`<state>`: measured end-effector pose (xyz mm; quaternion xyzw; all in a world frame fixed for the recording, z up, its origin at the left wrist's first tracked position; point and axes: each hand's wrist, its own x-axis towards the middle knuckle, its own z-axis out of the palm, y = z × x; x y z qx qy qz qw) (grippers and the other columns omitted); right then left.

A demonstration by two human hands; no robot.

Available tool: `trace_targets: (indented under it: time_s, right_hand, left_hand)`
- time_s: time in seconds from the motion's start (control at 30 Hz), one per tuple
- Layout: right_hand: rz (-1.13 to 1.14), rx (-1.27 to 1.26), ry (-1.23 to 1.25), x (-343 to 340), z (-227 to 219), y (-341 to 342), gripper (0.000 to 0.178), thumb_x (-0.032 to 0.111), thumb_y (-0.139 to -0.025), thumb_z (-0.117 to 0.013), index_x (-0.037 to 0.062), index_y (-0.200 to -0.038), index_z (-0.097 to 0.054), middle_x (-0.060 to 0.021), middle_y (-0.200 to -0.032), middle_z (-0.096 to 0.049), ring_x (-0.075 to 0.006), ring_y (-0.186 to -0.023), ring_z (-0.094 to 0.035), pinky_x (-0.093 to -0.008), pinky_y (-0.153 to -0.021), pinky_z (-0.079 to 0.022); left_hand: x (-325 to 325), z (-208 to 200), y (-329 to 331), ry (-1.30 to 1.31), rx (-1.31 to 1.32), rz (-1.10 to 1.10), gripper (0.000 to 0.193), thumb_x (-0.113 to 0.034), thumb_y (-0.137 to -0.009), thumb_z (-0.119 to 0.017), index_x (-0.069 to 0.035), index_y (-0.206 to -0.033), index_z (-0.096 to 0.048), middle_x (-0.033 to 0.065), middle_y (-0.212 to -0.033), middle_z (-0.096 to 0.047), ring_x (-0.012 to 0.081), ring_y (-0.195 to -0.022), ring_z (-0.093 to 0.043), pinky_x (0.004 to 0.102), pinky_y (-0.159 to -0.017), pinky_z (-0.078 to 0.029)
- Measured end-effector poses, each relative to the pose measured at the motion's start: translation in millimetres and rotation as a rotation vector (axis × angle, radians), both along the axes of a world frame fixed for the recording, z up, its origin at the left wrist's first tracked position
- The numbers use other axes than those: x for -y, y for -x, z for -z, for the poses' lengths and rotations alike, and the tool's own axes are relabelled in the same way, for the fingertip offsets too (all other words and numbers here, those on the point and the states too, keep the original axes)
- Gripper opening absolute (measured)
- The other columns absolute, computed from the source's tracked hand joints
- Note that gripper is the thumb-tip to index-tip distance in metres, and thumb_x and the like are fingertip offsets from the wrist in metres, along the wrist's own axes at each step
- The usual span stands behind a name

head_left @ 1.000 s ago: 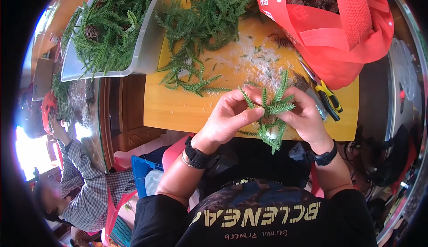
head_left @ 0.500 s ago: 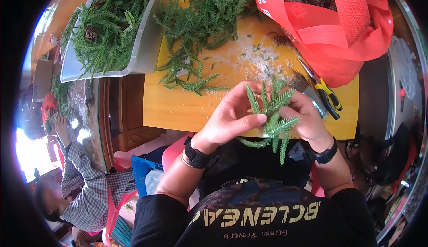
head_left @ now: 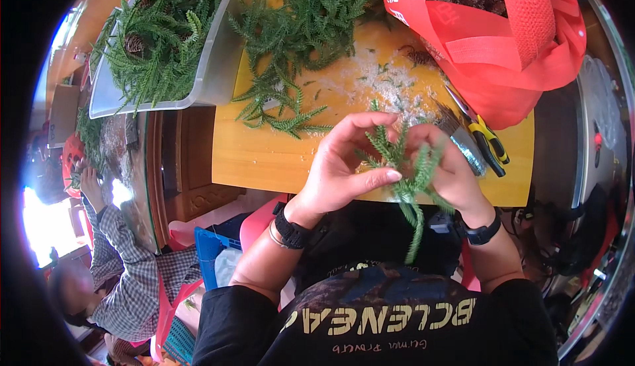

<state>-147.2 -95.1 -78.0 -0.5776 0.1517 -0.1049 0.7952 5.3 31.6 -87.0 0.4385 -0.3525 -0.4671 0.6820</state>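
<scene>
Both my hands hold a small bunch of green conifer sprigs (head_left: 405, 179) over the near edge of the yellow table (head_left: 258, 158). My left hand (head_left: 344, 167) pinches the stems between thumb and fingers, with a black band on its wrist. My right hand (head_left: 446, 171) closes around the bunch from the right, partly hidden by the needles, and wears a black watch. One long sprig hangs down toward my lap.
Loose green sprigs (head_left: 301, 29) lie piled on the table's far side. A grey tray (head_left: 218, 68) at the far left holds sprigs and pine cones. A red bag (head_left: 503, 55) of cones stands far right, with yellow-handled pliers (head_left: 486, 138) beside it. Another person (head_left: 126, 260) works at lower left.
The bunch has turned in my hands: the sprigs that stood upright now droop, with one hanging down toward my lap. My left fingers have spread and closed on the stems.
</scene>
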Motion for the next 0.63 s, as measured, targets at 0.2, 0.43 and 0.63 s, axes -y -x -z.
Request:
trace_targets:
  time_s: [0.2,0.43,0.63]
  right_hand:
    - [0.110,0.095,-0.006,-4,-7,-4,0.042,0.016,-0.088,-0.056,0.0032,-0.123,-0.037,-0.0116,-0.110,-0.052,-0.0185,-0.105,-0.052,-0.0322,-0.089,-0.043]
    - [0.125,-0.025,0.371,-6,-7,-4,0.059,-0.005,-0.071,-0.070,0.0047,-0.121,-0.040,-0.0066,-0.099,-0.053,-0.0140,-0.093,-0.055,-0.0270,-0.082,-0.045]
    - [0.112,0.002,0.516,-9,-1,-2,0.056,-0.003,-0.074,-0.069,0.0059,-0.121,-0.040,-0.0058,-0.097,-0.053,-0.0130,-0.090,-0.056,-0.0265,-0.081,-0.045]
  left_hand:
    - [2,0,2,-0.045,0.181,-0.148,0.074,-0.001,-0.069,-0.076,-0.004,-0.130,-0.034,0.0073,-0.104,-0.051,0.0158,-0.095,-0.055,0.0267,-0.076,-0.052]
    - [8,-2,4,-0.012,0.112,-0.158,0.101,-0.004,-0.066,-0.079,-0.009,-0.141,-0.011,0.0122,-0.111,-0.048,0.0162,-0.099,-0.052,0.0260,-0.073,-0.053]
    - [6,4,3,-0.096,-0.103,-0.104,0.103,-0.014,-0.068,-0.080,-0.009,-0.142,-0.009,0.0163,-0.123,-0.046,0.0187,-0.101,-0.052,0.0290,-0.081,-0.051]
